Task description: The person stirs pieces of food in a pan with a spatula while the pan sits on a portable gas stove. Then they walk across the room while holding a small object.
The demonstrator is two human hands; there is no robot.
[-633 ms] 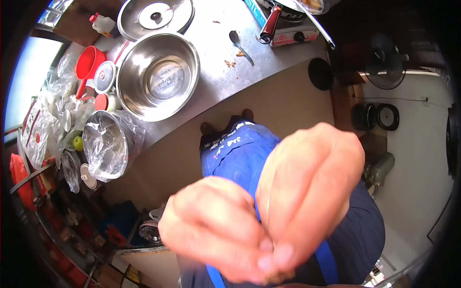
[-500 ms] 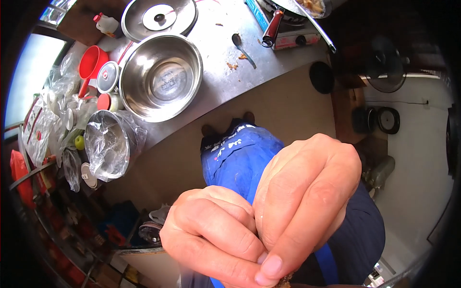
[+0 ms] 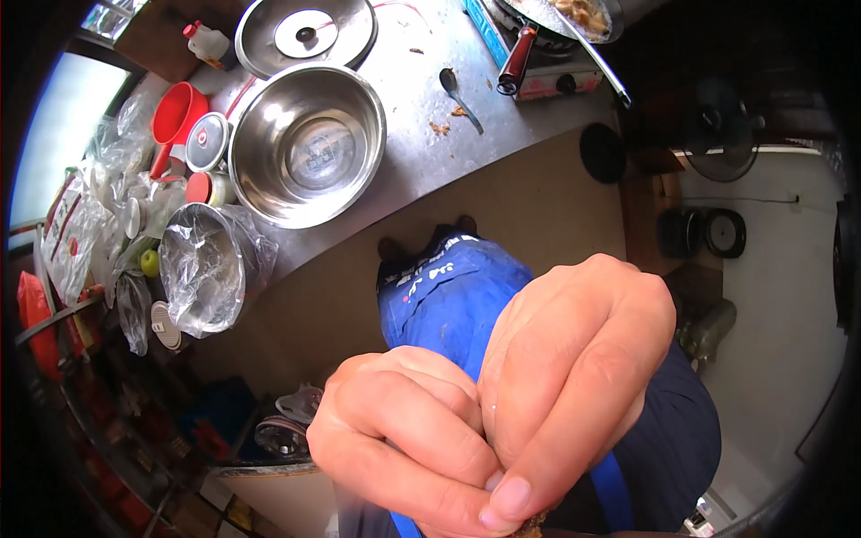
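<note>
My left hand [image 3: 399, 430] and my right hand [image 3: 574, 359] are raised close in front of me, side by side, with their fingers curled. Their thumbs and forefingers meet in a pinch near the lower edge. A small brown, crumbly-looking piece [image 3: 531, 527] pokes out from under these fingertips. Most of it is hidden by the fingers and the picture's edge, so its kind cannot be made out. Below the hands hangs a blue apron [image 3: 448, 296] over dark clothing.
The metal counter [image 3: 421, 170] holds a large steel bowl [image 3: 308, 148], a lid [image 3: 334, 36], a dark spoon [image 3: 462, 100] among brown crumbs, and a red dipper [image 3: 178, 112]. A red-handled pan [image 3: 517, 61] sits on a stove at the far right. A plastic-covered bowl [image 3: 202, 269] stands left.
The view has shifted slightly, so the counter things appear a little to the right. Both hands keep the same pinch, with the brown piece still at the fingertips.
</note>
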